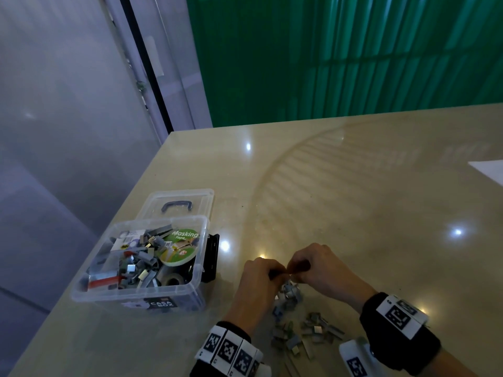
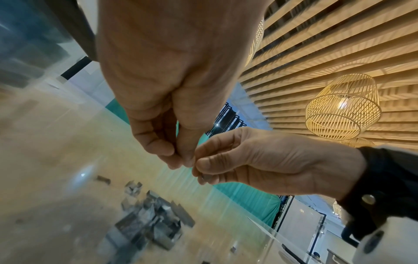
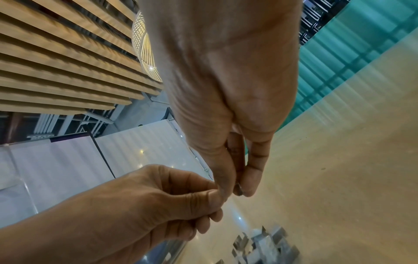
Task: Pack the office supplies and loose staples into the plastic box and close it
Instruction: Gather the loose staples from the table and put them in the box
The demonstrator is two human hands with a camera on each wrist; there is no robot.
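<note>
The clear plastic box [image 1: 202, 270] stands open on the beige table, left of my hands, holding a masking tape roll [image 1: 181, 247], grey staples and other supplies. Its lid [image 1: 202, 198] lies behind it. Loose staples [image 1: 296, 325] are heaped near the front edge. Just above that heap my left hand [image 1: 280, 273] and right hand [image 1: 295, 269] meet fingertip to fingertip. The right hand [image 3: 239, 189] pinches a small staple piece [image 2: 205, 177] between thumb and finger. The left hand [image 2: 184, 160] pinches at the same spot; what it holds is mostly hidden.
A black object [image 1: 212, 257] leans against the box's right side. White paper [image 1: 487, 167] lies at the far right edge. The table's left edge runs diagonally past the box, with floor below. Green slatted glass stands behind the table.
</note>
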